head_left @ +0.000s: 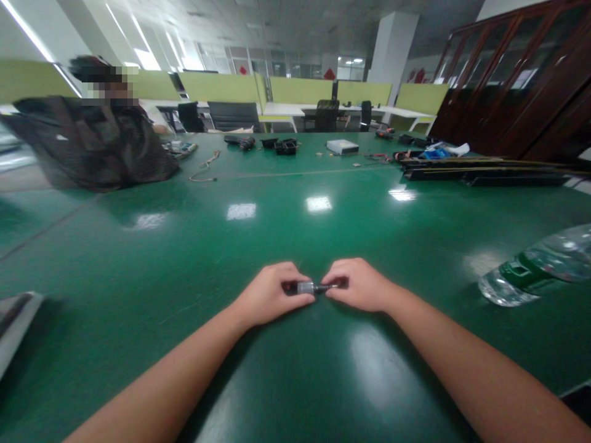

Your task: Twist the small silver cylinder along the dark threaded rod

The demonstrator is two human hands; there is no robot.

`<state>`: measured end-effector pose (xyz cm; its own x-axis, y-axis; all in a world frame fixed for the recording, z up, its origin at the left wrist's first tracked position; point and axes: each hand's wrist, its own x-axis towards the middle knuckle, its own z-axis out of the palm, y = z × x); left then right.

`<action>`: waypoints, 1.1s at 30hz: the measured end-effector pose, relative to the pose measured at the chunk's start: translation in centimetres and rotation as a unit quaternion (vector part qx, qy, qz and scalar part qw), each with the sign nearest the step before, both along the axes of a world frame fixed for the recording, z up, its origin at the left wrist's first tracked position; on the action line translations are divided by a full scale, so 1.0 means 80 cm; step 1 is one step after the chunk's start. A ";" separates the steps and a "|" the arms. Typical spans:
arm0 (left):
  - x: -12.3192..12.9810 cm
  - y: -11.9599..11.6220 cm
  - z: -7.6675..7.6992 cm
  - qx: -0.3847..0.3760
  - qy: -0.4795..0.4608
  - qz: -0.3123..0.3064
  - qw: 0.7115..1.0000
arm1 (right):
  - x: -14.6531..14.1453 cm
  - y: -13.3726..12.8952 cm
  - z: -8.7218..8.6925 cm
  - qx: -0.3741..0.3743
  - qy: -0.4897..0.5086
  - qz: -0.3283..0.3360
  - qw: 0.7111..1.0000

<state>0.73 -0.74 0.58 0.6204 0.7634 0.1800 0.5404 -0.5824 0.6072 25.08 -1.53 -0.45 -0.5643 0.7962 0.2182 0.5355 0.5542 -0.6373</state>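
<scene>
My left hand point(272, 293) is closed around the thick end of a small dark cylinder with a grey band point(305, 288). Its exact kind is too small to tell. The cylinder lies level just over the green tabletop point(277, 381) and narrows to a thin black part on the right. My right hand point(357, 284) pinches that thin end between thumb and fingers. The two hands face each other with a short gap, where the banded middle shows. Fingers hide both ends of the piece.
On the right a clear water bottle point(535, 267) lies on its side. A large dark bag point(101, 144) stands at the far left, a person behind it. Along the back are a grey box point(342, 147), a cord point(205, 166), black parts point(285, 146) and long dark strips point(484, 172).
</scene>
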 end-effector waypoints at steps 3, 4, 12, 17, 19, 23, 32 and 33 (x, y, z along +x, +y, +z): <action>0.000 0.000 0.000 -0.007 -0.001 -0.002 1.000 | 0.003 0.000 0.001 0.002 -0.005 -0.003 1.000; 0.000 0.000 0.000 -0.008 -0.001 -0.002 1.000 | 0.003 0.001 0.001 0.002 -0.006 -0.003 1.000; 0.000 0.000 0.000 -0.009 0.007 0.000 1.000 | 0.013 0.002 0.006 -0.005 -0.022 -0.007 1.000; 0.000 0.000 0.002 -0.015 0.007 0.000 1.000 | 0.020 0.007 0.004 -0.024 -0.015 -0.011 1.000; 0.000 -0.001 0.003 -0.014 0.006 0.001 1.000 | 0.024 0.009 0.003 -0.028 -0.017 -0.013 0.999; 0.000 0.000 0.003 -0.015 0.007 0.000 1.000 | 0.035 0.014 0.005 -0.034 -0.040 -0.026 0.998; 0.000 0.000 0.002 -0.016 0.011 0.002 1.000 | 0.048 0.016 0.008 -0.079 -0.036 -0.041 0.995; 0.000 0.000 0.002 -0.016 0.011 0.001 1.000 | 0.046 0.015 0.008 -0.080 -0.032 -0.038 0.996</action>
